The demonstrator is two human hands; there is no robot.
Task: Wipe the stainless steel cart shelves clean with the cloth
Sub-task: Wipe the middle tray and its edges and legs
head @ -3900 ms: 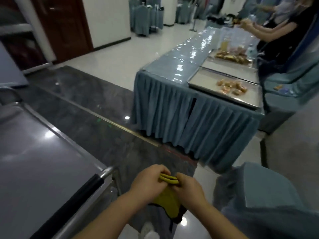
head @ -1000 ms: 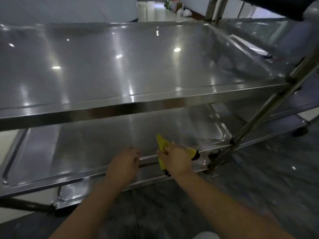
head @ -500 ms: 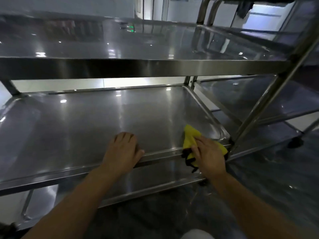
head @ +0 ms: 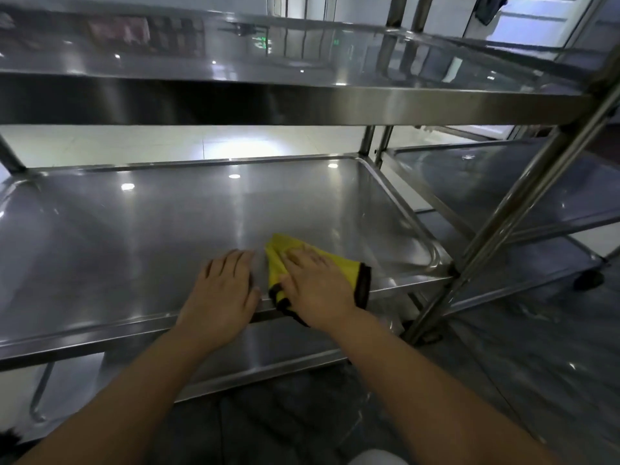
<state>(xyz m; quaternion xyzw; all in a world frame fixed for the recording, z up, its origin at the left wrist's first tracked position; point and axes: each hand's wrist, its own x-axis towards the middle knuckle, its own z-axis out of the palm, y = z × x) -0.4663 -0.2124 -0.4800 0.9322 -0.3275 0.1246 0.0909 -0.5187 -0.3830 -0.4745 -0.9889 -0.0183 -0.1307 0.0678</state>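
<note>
One head-worn camera — close, low — looks forward and down onto the middle shelf.

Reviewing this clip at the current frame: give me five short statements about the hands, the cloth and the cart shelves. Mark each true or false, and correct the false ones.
1. The right hand presses flat on the yellow cloth. True.
2. The cloth lies on the top shelf. False: it lies on the middle shelf, near its front edge.
3. The left hand grips the cloth. False: it rests flat on the bare shelf surface, beside the cloth.
4. The cloth has dark trim along its edge. True.
5. The cloth sits in the shelf's left half. False: it is right of the middle.
</note>
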